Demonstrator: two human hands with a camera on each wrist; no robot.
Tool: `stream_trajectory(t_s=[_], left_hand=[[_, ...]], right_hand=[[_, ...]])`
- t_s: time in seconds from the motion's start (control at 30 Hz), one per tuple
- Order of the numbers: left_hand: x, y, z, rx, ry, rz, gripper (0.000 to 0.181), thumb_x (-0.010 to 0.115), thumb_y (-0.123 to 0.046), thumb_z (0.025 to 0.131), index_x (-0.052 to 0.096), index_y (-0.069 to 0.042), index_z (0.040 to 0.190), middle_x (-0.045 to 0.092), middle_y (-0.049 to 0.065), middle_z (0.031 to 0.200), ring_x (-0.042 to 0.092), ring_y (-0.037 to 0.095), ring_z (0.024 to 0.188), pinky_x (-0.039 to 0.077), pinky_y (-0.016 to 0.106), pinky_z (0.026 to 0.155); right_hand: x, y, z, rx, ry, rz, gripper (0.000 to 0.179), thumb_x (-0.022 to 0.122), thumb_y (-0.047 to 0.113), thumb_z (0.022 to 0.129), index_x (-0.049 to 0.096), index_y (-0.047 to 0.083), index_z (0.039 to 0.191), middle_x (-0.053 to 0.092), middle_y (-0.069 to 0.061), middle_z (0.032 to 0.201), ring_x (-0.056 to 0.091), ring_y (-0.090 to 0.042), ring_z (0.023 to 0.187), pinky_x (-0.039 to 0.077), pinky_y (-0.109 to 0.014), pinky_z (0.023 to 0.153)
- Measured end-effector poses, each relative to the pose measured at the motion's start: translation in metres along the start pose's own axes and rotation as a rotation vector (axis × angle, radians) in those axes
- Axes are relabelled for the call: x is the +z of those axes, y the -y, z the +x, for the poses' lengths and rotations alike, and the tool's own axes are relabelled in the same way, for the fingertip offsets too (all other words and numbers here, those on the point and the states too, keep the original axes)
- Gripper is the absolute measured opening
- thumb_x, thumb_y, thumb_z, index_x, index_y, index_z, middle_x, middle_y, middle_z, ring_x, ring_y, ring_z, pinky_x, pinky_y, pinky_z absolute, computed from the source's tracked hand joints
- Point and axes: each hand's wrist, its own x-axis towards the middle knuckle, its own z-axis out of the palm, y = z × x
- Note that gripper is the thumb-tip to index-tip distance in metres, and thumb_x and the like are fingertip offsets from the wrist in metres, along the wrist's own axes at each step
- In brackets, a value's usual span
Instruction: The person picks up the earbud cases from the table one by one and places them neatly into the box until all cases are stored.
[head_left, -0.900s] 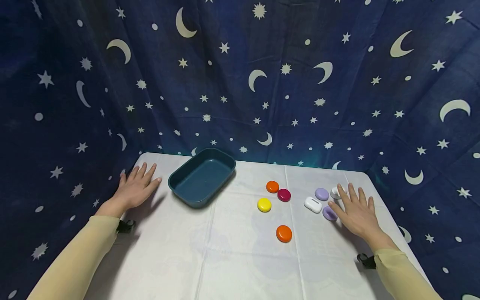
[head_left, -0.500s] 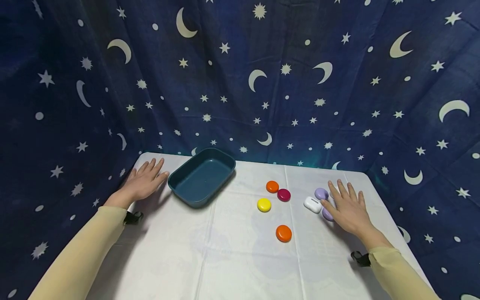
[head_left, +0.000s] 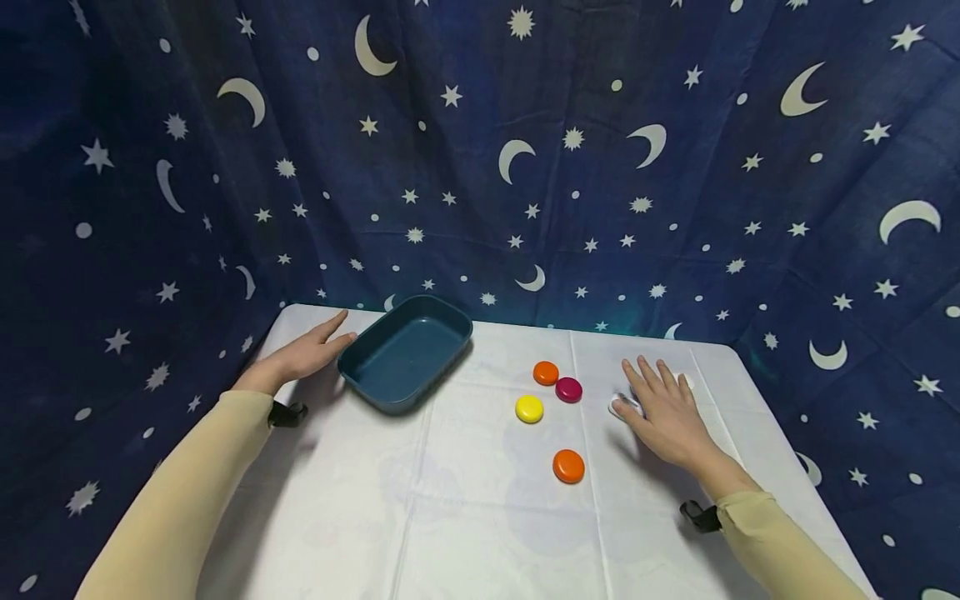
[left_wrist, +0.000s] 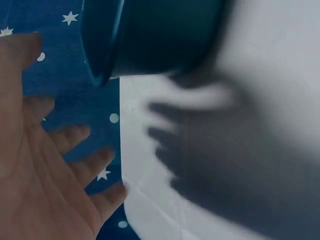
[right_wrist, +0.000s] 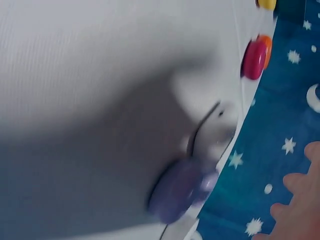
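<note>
My left hand (head_left: 303, 357) is beside the left end of a dark teal tray (head_left: 360, 398), its fingers extended. In the left wrist view a gap shows between the hand (left_wrist: 45, 155) and the tray (left_wrist: 150, 40). Over a white earbud case (head_left: 617, 408) on the right of the table is my right hand (head_left: 663, 417), fingers spread and holding nothing. It hides most of the case and the lilac discs in the head view. From the right wrist, a lilac disc (right_wrist: 175, 192), part of another and the white case (right_wrist: 217, 132) appear below the hand.
Mid-table lie two orange discs (head_left: 546, 373) (head_left: 568, 467), a crimson disc (head_left: 568, 390) and a yellow disc (head_left: 529, 408). The white-covered table (head_left: 480, 533) backs onto a dark blue curtain (head_left: 465, 167) with moons and stars.
My left hand has moved right, up to the tray's left side. My right hand has shifted left, from the right of the lilac discs to over them and the case. The tray and discs stayed put.
</note>
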Motion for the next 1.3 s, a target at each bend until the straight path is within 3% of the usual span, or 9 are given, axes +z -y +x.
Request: stream_trajectory(t_s=[0.2,0.4,0.57,0.87,1.0,1.1,1.3], left_hand=[[0.006,-0.002,0.01,0.007,0.028,-0.14,0.072,0.044,-0.041,0.11,0.007,-0.014,0.166,0.022,0.031,0.163,0.025,0.05,0.147,0.028,0.066,0.111],[0.007,-0.003,0.016,-0.066,0.094,-0.285,0.06,0.039,-0.028,0.112,0.016,-0.015,0.166,0.017,0.028,0.165,0.025,0.048,0.147,0.041,0.063,0.103],[0.005,-0.001,0.016,-0.088,0.106,-0.347,0.055,0.036,-0.019,0.112,0.022,-0.013,0.165,0.021,0.029,0.164,0.026,0.048,0.147,0.041,0.063,0.103],[0.005,0.001,0.019,-0.073,0.142,-0.389,0.052,0.039,-0.009,0.11,0.033,-0.012,0.161,0.031,0.025,0.161,0.043,0.039,0.139,0.048,0.056,0.1],[0.008,-0.001,0.017,-0.064,0.143,-0.411,0.052,0.041,-0.007,0.109,0.034,-0.009,0.161,0.042,0.027,0.153,0.056,0.032,0.118,0.052,0.052,0.095],[0.013,-0.003,0.012,-0.057,0.132,-0.427,0.053,0.043,-0.007,0.108,0.034,-0.007,0.16,0.048,0.026,0.143,0.057,0.027,0.105,0.053,0.05,0.092],[0.029,-0.01,-0.001,-0.052,0.09,-0.455,0.054,0.042,-0.006,0.108,0.03,-0.004,0.161,0.053,0.027,0.136,0.059,0.028,0.107,0.055,0.047,0.087]], right_hand=[[0.009,0.022,-0.002,-0.074,0.014,-0.004,0.078,0.048,0.059,0.102,0.029,0.015,0.163,0.025,-0.019,0.166,0.013,-0.047,0.151,0.006,-0.07,0.115],[0.014,0.041,-0.008,-0.141,0.034,0.028,0.076,0.052,0.056,0.101,0.029,0.019,0.164,0.025,-0.013,0.167,0.011,-0.042,0.153,0.008,-0.065,0.117],[0.017,0.049,-0.011,-0.167,0.043,0.04,0.075,0.053,0.057,0.101,0.031,0.021,0.163,0.026,-0.009,0.168,0.011,-0.039,0.154,0.01,-0.065,0.117],[0.023,0.046,-0.02,-0.149,0.042,0.041,0.073,0.053,0.056,0.101,0.032,0.023,0.163,0.029,-0.008,0.167,0.012,-0.038,0.154,0.014,-0.068,0.115],[0.022,0.042,-0.023,-0.144,0.035,0.044,0.073,0.053,0.054,0.102,0.031,0.022,0.163,0.028,-0.009,0.167,0.012,-0.038,0.154,0.014,-0.068,0.115],[0.022,0.038,-0.025,-0.139,0.031,0.038,0.073,0.053,0.053,0.102,0.03,0.021,0.163,0.028,-0.009,0.166,0.013,-0.039,0.153,0.014,-0.067,0.115],[0.021,0.028,-0.029,-0.134,-0.009,0.05,0.071,0.054,0.052,0.102,0.035,0.018,0.161,0.035,-0.013,0.163,0.02,-0.04,0.151,0.017,-0.066,0.115]])
